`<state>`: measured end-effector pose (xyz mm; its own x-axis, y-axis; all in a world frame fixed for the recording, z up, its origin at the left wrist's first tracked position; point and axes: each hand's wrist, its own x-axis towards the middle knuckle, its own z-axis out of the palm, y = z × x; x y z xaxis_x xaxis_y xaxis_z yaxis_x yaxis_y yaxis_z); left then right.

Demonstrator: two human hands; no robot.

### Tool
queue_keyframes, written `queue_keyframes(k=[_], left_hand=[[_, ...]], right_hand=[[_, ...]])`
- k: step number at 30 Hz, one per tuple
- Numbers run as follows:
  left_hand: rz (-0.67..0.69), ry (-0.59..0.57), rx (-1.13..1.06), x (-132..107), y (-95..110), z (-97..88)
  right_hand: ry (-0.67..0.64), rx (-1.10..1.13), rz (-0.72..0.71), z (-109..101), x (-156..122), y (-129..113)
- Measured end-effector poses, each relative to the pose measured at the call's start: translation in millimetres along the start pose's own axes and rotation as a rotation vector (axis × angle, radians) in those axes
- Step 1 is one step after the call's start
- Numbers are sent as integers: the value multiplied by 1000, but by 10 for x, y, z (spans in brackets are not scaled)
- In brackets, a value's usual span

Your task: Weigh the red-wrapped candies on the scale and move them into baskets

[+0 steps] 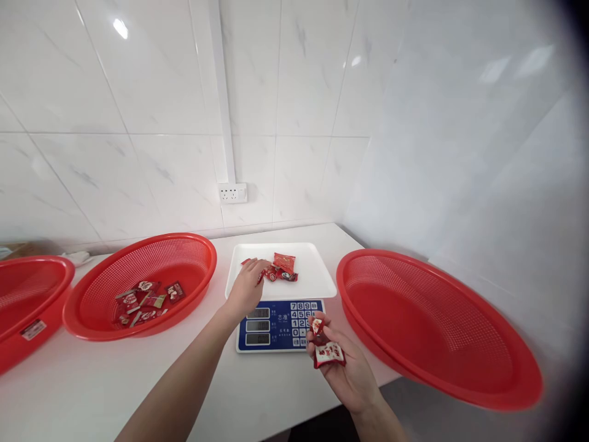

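My left hand (248,285) reaches over the white weighing tray (313,283), its fingers stretched out and touching or just above small red snack packets (271,273). A larger red packet (284,263) lies on top of that little pile. Its fingertips are partly hidden among the packets. My right hand (347,368), palm up in front of the keypad, is closed around red-and-white snack packets (329,352), at least two of them. Between my arms sits the blue digital scale (280,339), whose display digits are too faint to read.
To the left, a red perforated basket (202,279) holds several snack packets (140,301). Another red basket (34,294) is cut off at the left edge. At right, a large red basket (442,331) overhangs the white table's edge (294,399). A wall socket (232,193) is behind.
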<state>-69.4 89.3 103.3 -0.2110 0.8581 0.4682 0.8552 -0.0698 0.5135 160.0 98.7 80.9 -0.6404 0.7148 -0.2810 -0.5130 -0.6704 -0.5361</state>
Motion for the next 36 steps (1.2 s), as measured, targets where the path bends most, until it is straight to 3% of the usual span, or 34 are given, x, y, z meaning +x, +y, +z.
queue_keyframes(k=[4, 11, 15, 18, 20, 23, 27, 33, 36], left_hand=[[-2, -72, 70, -76, -87, 2], [4, -160, 37, 37, -104, 27], [-67, -127, -32, -16, 0, -43], [-135, -75, -85, -167, 189, -124], [-239, -55, -208, -307, 344, -183], [-477, -77, -587, -553, 528, -262], [-675, -113, -995, -913, 605, -273], [-850, -402, -1222, -1330, 744, 60], [-861, -429, -1302, -1368, 865, 219]], right_hand=[[-27, 13, 26, -1, 10, 28], [-57, -22, 25, 33, -15, 37], [-7, -44, -5, 15, -14, 7], [25, -73, -23, 23, -3, 5], [28, -87, -41, 33, 11, 13], [9, -82, -46, 37, 33, 24], [8, -70, -24, 33, 39, 36], [-9, -134, -110, 128, -40, 227], [-14, -241, -160, 167, -129, 414]])
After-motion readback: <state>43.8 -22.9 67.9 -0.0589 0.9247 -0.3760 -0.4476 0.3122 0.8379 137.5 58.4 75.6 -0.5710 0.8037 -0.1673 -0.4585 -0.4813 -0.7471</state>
